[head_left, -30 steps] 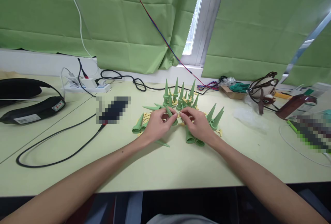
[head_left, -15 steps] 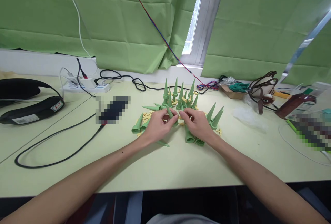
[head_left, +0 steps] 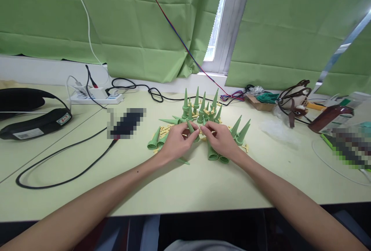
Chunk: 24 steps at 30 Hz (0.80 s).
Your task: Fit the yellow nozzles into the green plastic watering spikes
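Note:
My left hand (head_left: pixel 177 141) is closed round a green plastic watering spike (head_left: pixel 190 126), its tip pointing up and left. Close beside it, my right hand (head_left: pixel 219 137) is pinched at the fingertips near the spike's wide end; whatever lies between those fingers is too small and covered to make out. Behind both hands stand several more green spikes (head_left: pixel 196 98), points upward. Others, such as the hollow-ended spike (head_left: pixel 213 154) below my right hand, lie on their sides. Small yellow valve-like pieces (head_left: pixel 165 130) are scattered left of my left hand and among the standing spikes.
A phone-like dark object (head_left: pixel 127 124) with a black cable lies left on the table (head_left: pixel 174 193). Further left are a power strip (head_left: pixel 98 97) and a black headset-like device (head_left: pixel 37 125). Clear plastic wrap (head_left: pixel 279 133), a small cardboard box (head_left: pixel 259 103) and a brown bottle (head_left: pixel 330 118) stand right.

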{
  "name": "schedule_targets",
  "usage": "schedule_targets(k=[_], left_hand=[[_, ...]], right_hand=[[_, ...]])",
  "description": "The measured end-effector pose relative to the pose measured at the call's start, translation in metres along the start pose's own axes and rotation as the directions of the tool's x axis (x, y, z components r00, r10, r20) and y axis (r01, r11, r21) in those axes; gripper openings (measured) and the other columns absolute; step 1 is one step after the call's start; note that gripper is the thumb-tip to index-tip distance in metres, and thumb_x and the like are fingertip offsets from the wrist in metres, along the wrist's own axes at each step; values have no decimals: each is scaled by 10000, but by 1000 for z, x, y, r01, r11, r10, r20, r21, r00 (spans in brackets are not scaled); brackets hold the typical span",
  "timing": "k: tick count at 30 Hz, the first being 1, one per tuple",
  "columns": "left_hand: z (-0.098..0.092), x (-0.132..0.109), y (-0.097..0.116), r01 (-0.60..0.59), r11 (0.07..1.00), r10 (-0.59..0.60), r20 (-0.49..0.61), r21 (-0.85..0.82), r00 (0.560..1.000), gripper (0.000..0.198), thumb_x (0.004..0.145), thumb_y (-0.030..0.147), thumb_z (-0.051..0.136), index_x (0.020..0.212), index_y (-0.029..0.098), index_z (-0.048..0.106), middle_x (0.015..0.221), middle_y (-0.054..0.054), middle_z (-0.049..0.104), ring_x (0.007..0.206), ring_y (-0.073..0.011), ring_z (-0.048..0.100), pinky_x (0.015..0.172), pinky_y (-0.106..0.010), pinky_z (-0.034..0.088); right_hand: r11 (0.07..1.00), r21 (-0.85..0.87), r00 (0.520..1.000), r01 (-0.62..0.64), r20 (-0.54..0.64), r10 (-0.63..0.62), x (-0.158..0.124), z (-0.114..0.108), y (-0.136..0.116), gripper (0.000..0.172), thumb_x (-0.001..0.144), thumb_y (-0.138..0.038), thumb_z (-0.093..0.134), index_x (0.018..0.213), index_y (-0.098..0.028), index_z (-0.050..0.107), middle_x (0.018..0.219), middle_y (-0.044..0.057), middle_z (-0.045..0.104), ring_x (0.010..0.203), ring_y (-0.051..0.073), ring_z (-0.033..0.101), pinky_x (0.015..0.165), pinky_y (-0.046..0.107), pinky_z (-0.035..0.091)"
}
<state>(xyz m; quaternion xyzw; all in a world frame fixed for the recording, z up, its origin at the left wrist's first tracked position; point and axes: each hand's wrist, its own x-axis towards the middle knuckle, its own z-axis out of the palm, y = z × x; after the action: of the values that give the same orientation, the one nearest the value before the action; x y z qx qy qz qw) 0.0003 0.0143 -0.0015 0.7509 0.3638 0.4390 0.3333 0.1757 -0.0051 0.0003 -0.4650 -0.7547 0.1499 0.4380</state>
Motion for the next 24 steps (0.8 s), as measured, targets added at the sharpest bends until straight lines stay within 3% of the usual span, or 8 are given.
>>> schedule_targets(k=[6,10,15,18,24], left_hand=[[0,-2,3,3,1000,-4,41,11,999,221,866,366,585,844,156,649,800,-32,672,510,-80,495,464,-206,418],[0,-1,2,2,1000,-2,10,13,1000,220,858,372,594,840,158,645,782,-29,664,507,-84,490,462,-211,416],[-1,2,-2,25,1000,-25,-30,5,999,227,862,385,593,865,165,650,830,-37,680,535,-98,522,481,-224,436],[-1,2,-3,28,1000,-28,-36,8,999,228,867,391,591,875,170,647,863,-39,688,547,-101,538,497,-229,452],[0,0,-2,-13,999,14,-35,41,999,248,878,402,578,876,164,650,814,-40,676,535,-104,532,488,-233,452]], right_hand=[[996,-87,1000,5,-26,-8,0,3,3,480,980,-400,433,567,-189,312,508,-50,312,507,97,266,517,270,246],[996,-82,999,-25,-46,21,0,3,2,417,982,-412,435,629,-190,450,542,-40,424,510,104,338,521,263,286],[1000,17,1000,9,5,-9,0,0,-4,215,976,-336,457,948,-192,614,815,23,655,682,139,559,614,253,422],[999,24,999,44,25,-45,0,-1,-5,192,968,-293,459,960,-193,623,897,44,666,752,154,578,651,260,446],[999,23,999,36,27,-37,0,0,-3,204,966,-293,453,861,-187,593,769,28,619,664,145,530,609,257,421]])
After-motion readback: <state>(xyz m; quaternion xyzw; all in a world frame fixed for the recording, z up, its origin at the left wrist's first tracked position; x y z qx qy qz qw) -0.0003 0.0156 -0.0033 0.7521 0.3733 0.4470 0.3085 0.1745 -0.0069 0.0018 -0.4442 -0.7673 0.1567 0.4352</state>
